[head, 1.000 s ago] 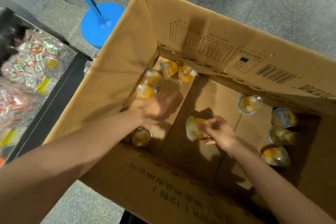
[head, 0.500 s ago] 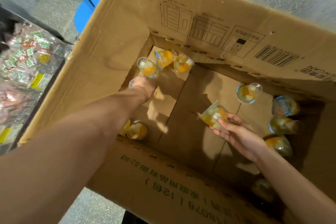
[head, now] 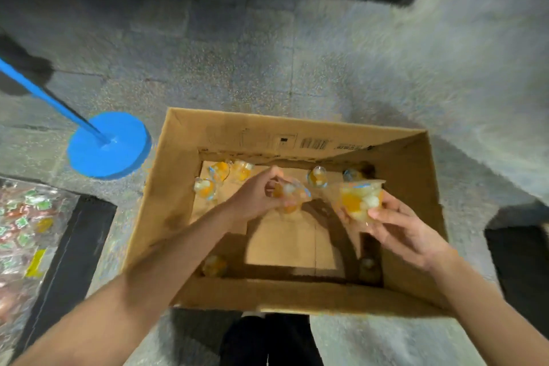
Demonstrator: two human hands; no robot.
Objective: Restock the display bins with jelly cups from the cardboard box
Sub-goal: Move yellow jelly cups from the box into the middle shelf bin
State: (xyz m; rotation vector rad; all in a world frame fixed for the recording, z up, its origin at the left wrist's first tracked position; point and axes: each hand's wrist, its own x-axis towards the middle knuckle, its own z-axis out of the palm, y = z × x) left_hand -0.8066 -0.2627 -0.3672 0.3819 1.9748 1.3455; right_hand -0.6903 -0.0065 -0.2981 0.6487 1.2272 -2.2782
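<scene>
Above the open cardboard box point(head: 413, 187), seen from the head camera, the right hand point(head: 407, 232) holds a jelly cup point(head: 359, 200), fingers point(head: 386, 214) curled around its side. Just left of it, the left hand point(head: 255, 196) grips a second, blurred cup point(head: 289, 193) in bent fingers. Below both hands, more cups point(head: 205, 187) lie scattered on the box bottom, mostly beyond the fingertips along the far wall. Far left of the left hand, a display bin point(head: 26, 235) holds wrapped sweets, near a blue stand base point(head: 108, 144) on the floor.

Brown cardboard box point(head: 410, 175), orange-and-white jelly cups point(head: 358, 200), bright blue stand base point(head: 118, 154), speckled grey floor point(head: 297, 68)
</scene>
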